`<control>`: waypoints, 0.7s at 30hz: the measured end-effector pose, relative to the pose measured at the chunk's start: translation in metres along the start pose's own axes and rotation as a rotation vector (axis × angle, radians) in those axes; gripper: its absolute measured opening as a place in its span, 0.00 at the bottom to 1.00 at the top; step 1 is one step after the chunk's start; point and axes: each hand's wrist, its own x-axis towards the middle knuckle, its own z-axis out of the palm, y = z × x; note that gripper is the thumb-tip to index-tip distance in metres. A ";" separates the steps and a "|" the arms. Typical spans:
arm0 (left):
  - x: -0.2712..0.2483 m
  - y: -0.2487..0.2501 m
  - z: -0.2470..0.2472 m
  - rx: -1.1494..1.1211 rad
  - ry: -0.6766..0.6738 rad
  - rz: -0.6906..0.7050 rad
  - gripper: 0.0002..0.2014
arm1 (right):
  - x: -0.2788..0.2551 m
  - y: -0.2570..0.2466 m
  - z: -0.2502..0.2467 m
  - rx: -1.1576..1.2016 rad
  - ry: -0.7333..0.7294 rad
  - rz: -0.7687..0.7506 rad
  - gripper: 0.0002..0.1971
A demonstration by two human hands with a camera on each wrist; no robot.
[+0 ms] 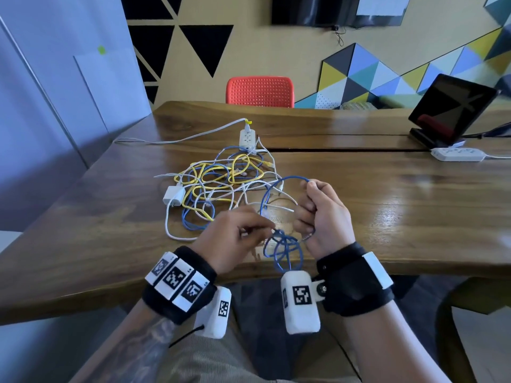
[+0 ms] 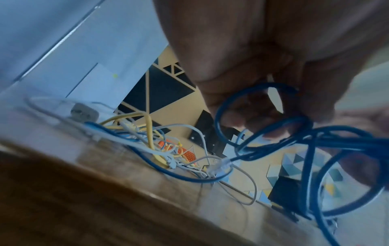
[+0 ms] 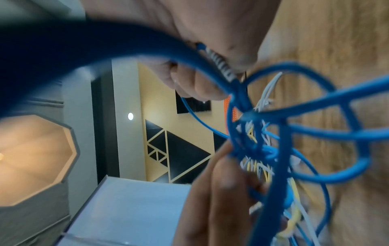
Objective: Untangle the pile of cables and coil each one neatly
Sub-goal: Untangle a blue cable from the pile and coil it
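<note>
Head view, lower centre: both hands work one blue cable just above the near edge of the wooden table.

Right hand — fingers curled round the blue cable; one loop arcs up out of the fist toward frame centre, and several small loops hang below between the two wrists. In the right wrist view a clear plug end of this cable lies against the palm.

Left hand — fingertips pinch the same blue cable where the small loops cross; left wrist view confirms the fingers closed on the bunched strands.

Pile of cables — yellow, blue and white, tangled — lies on the table in frame centre, beyond the hands. White charger block sits at the pile's left edge; white power strip at its far edge.

Upper right: tablet on a stand, second power strip just in front. Red chair behind the table.
</note>
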 end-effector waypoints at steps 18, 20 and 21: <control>0.003 -0.027 -0.063 -0.722 0.653 -0.419 0.14 | -0.010 0.003 -0.040 -0.210 -0.031 -0.003 0.08; 0.003 -0.014 -0.060 -0.596 0.609 -0.337 0.17 | -0.015 0.003 -0.027 -0.217 -0.122 -0.033 0.09; 0.003 -0.006 -0.056 -0.481 0.544 -0.282 0.20 | -0.017 0.002 -0.022 -0.221 -0.157 -0.049 0.09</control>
